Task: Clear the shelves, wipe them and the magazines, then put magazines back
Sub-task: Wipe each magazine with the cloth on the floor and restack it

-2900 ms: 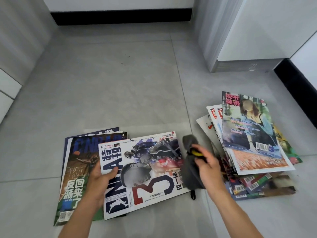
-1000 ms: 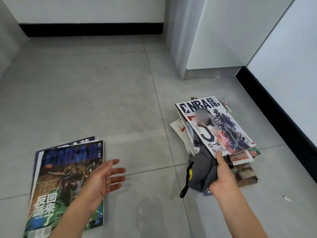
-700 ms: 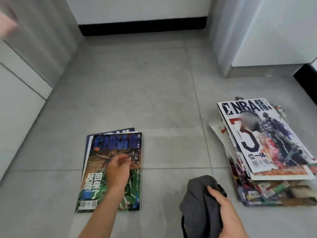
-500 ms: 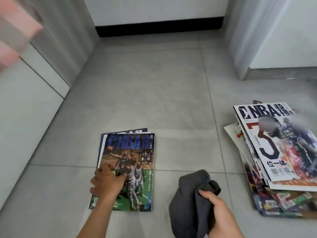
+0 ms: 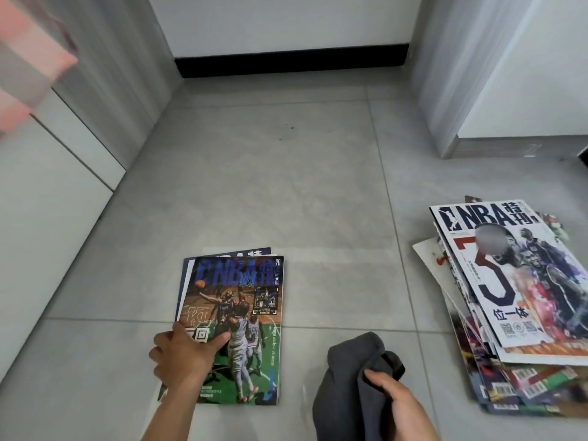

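Observation:
On the grey floor at lower centre-left lies a small stack of magazines, topped by a green and blue basketball magazine (image 5: 241, 300). My left hand (image 5: 183, 358) grips that top magazine's left edge, thumb lying over the cover. My right hand (image 5: 393, 401) holds a dark grey cloth (image 5: 345, 377) bunched just above the floor, right of that stack. A bigger, untidy pile of magazines (image 5: 521, 386) sits at the right, with a white basketball magazine showing a large red 3 (image 5: 512, 281) on top.
Grey and white cabinet fronts (image 5: 57, 186) run along the left. A white unit with a grey side (image 5: 477, 74) stands at the back right. A black skirting board (image 5: 291, 62) lines the far wall. Bare tiled floor (image 5: 270, 192) lies between the two piles.
The white magazine with the red 3 has gone from the left stack to the top of the right pile. My left hand went back to the left stack and took hold of its top magazine.

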Motion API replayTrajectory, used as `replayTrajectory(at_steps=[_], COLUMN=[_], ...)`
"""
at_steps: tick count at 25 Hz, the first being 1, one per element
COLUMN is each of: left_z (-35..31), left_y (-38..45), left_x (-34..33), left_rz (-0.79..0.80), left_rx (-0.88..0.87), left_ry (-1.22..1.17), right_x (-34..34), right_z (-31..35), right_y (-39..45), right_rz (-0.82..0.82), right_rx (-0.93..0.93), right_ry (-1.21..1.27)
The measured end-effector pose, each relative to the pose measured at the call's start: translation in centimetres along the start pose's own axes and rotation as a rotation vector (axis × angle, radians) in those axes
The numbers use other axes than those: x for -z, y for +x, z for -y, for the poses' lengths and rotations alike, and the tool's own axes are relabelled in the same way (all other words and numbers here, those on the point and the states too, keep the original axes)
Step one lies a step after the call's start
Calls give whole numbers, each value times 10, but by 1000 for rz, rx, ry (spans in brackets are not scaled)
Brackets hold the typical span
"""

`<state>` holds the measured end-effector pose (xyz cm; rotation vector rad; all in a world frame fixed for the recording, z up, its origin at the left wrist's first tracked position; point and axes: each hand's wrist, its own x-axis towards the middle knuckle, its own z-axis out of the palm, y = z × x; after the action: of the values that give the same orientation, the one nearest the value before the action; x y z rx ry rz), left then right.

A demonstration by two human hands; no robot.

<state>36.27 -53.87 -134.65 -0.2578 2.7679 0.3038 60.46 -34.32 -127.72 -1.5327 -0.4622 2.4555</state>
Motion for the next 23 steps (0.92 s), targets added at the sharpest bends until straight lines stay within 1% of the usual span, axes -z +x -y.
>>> replayTrajectory(at_steps=[3, 5, 7, 9, 11, 13, 16, 17, 18, 19, 20, 21, 22, 23], left_z=[-3, -1, 0, -4, -22, -50, -85, -92, -97, -101, -103, -105, -107, -109], left_y=[6, 10, 4, -11, -30, -56, -98, -108, -115, -120, -123, -125, -127, -128], left_x=[7, 12, 10, 8, 6, 2, -22, -31, -41, -48, -51, -50, -46, -40], left_rz=[70, 72, 34, 46, 138, 285, 516, 568, 588, 569, 506, 396, 278, 221], left_rx=[75, 93, 26, -76, -138, -139, -103, -105, -118, -163, -240, -319, -406, -489], left_ry=[-33, -113, -277, -456, -665, -797, -863, -842, -785, -680, -533, -399, -340, -380], right_x=[6, 9, 10, 18, 18, 17, 8, 9, 10, 11, 12, 12, 9, 9], right_z=[-4, -6, -7, -7, -1, 13, 46, 55, 64, 71, 77, 80, 82, 81], right_y=[5, 8, 7, 13, 18, 13, -1, -1, -1, -2, -5, -3, -4, -2], right_rz=[-27, -28, -31, -14, -34, 13, 135, 143, 144, 149, 153, 143, 133, 108], right_rx=[-52, -80, -82, -37, 25, 95, 144, 161, 167, 172, 172, 167, 149, 127], right_ry=[-36, -58, -64, -99, -70, -21, 234, 258, 239, 192, 135, 92, 44, -3])
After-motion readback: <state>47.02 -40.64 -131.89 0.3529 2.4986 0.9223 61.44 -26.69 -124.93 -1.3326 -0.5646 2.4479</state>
